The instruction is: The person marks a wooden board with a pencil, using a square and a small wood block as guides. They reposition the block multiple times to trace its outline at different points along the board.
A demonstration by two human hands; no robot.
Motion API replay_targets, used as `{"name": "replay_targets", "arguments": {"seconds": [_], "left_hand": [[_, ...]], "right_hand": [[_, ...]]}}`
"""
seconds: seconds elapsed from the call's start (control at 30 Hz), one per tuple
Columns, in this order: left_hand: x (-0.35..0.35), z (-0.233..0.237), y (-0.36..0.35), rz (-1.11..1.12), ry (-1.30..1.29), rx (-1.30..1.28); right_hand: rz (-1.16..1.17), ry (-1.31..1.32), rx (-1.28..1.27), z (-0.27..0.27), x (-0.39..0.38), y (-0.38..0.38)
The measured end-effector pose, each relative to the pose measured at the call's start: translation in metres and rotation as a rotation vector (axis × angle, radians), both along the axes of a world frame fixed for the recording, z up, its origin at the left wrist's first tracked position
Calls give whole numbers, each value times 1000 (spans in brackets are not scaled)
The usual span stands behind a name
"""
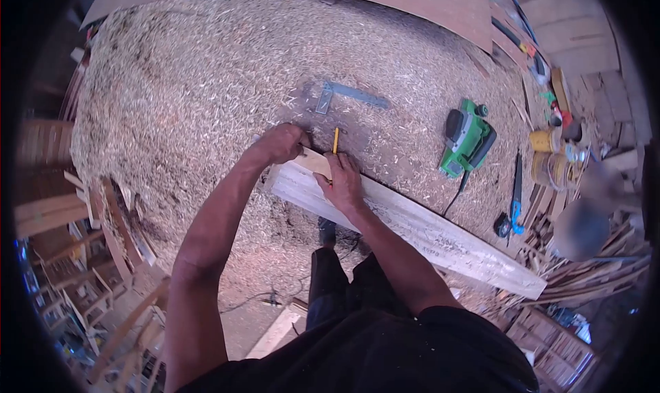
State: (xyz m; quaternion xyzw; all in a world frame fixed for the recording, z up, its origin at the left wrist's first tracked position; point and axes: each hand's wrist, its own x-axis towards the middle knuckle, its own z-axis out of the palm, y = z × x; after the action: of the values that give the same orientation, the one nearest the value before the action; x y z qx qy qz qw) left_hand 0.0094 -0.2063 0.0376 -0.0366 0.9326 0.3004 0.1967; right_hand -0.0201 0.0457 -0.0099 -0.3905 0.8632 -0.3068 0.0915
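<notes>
A long pale wooden board (440, 242) runs from in front of my body down toward the lower right. My left hand (280, 144) is at its far left end, fingers curled against the end corner. My right hand (342, 180) rests on the board a little to the right, closed around a slim yellow pencil (335, 140) that sticks out past the fingers. A lighter strip of wood (313, 161) shows between the hands. Just beyond them a metal try square (354, 94) lies on the shavings-covered surface.
Wood shavings (185, 70) cover much of the worktop. A green electric planer (469, 139) with a cord lies to the right, near a handsaw (515, 197). Jars (553, 170) stand at the right edge. Scrap wood is piled on both sides, and a large sheet (385, 5) lies at the back.
</notes>
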Motion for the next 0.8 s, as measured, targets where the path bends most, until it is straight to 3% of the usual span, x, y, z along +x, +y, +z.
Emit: {"name": "replay_targets", "arguments": {"seconds": [0.8], "left_hand": [[-4, -3, 11, 25, 46, -123]], "right_hand": [[15, 2, -36, 0, 0, -1]]}}
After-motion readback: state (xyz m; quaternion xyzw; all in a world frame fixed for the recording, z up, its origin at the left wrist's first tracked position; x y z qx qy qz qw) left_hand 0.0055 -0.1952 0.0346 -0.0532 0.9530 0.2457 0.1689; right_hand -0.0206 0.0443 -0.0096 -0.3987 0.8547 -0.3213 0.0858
